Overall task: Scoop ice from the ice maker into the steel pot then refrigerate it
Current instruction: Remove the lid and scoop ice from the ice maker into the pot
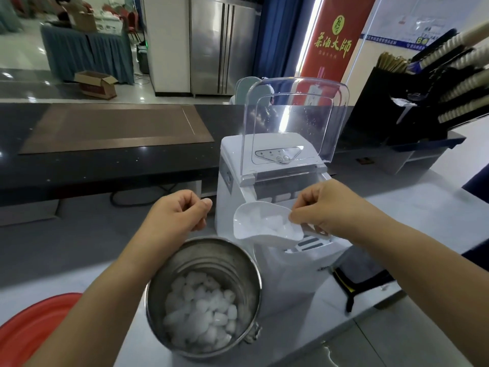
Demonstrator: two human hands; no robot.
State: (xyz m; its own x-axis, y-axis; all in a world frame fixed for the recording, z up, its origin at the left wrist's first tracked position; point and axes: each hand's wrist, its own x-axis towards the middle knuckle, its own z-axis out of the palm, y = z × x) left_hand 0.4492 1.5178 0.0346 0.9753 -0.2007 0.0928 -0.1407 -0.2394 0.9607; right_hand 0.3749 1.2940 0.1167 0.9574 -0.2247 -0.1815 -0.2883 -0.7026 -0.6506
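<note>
1. The right hand (325, 207) pinches the back edge of a white scoop (251, 221) between thumb and fingertips, with the other fingers curled in. The scoop carries a load of ice cubes (274, 225).
2. The scoop hangs just over the front of the ice maker (232, 165), whose clear lid (291, 112) stands raised. Its long axis runs roughly left to right, with the open lip pointing left.
3. The steel pot (206, 250) stands on the tabletop (412, 207) just beside the machine's left front corner. It is lower than the scoop, to the left of it and nearer the person. A layer of ice (201, 308) already covers its bottom, with plenty of wall bare above.
4. The coming move turns on this: the scoop's lip already faces the pot, but it is not over the rim. The right hand likely has to travel left and down before tipping.
5. The left hand (174, 213) hovers above the pot's far rim, fingers curled with the thumb against the forefinger. Nothing shows in its grip, and it is the nearer hand for steadying the pot.
6. A steel refrigerator (225, 43) stands well apart, across the room.
</note>
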